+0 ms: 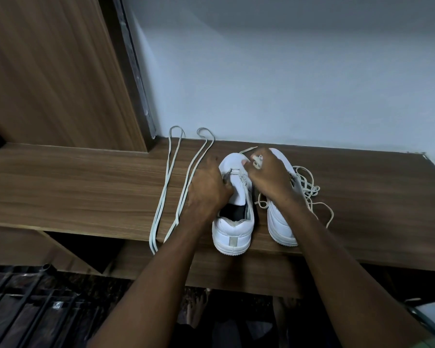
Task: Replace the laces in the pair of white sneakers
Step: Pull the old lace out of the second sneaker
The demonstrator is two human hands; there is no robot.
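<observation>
White lace (258, 162) is pinched in the curled fingers of the right hand (271, 175), a short loop and a loose end sticking out above the knuckles. The left hand (209, 187) sits just beside it, fingers bent down onto the eyelet area of the left sneaker (232, 232); whether they actually pinch a lace or only press the upper cannot be told, since the back of the hand hides the fingertips.

Under both hands the sneaker's tongue and lace rows are mostly covered; its heel, facing the person, and the dark inside are plain to see. Beneath the right wrist stands the right sneaker (281, 227), its front half hidden by the hand and forearm. Just past the right hand's outer side lies a tangle of off-white lace (309, 189) on the surface, one strand trailing towards the near edge.

Beyond the left hand's outer side two pale folded laces (172, 187) lie stretched out side by side, their near ends hanging over the edge.

Everything rests on a brown wood-grain shelf (86, 187). A wooden panel (55, 71) rises at the far left, a pale wall (286, 71) behind. Below, dim and hard to read, are dark bars (23, 305).
</observation>
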